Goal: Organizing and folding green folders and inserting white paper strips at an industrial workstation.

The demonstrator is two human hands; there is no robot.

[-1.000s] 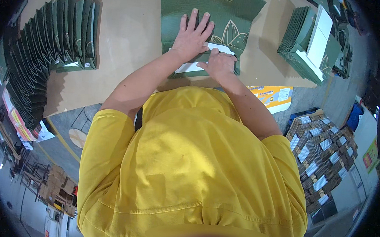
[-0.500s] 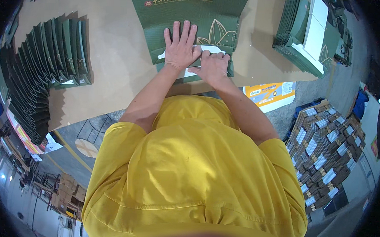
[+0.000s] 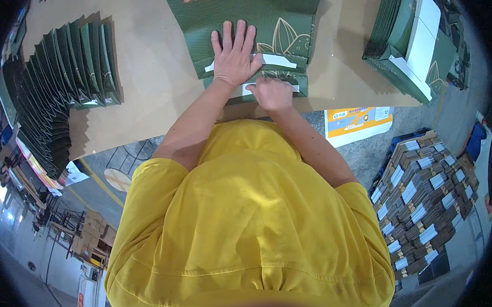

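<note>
A: Where is the green paper bag (image 3: 269,21) at this moment?

B: It lies on the brown tabletop (image 3: 145,65), directly in front of the person in the yellow short-sleeved shirt (image 3: 266,199). Its folded end is toward the person, close to the table edge.

A: And the left hand (image 3: 234,61), does it grasp something?

B: No, it rests flat on the bag, palm down. The fingers are released: straight, slightly apart, and pointing away from the body. The thumb lies at the upper white strip (image 3: 281,61).

A: What about the right hand (image 3: 272,94)?

B: It is on the folded end, over the lower white strip (image 3: 296,89). The fingers are bent inward and their tips are hidden, so I cannot tell whether they pinch the paper or only press it.

A: Which things are around?

B: On the left, a curved row of green bags (image 3: 55,77) stands like a fan. On the right is a stack of green bags (image 3: 394,33) with a long white card (image 3: 425,32) beside it. Beyond the table edge I see an orange-and-white printed panel (image 3: 359,123) and, farther to the right, a large brown-and-white pile (image 3: 427,202).
</note>
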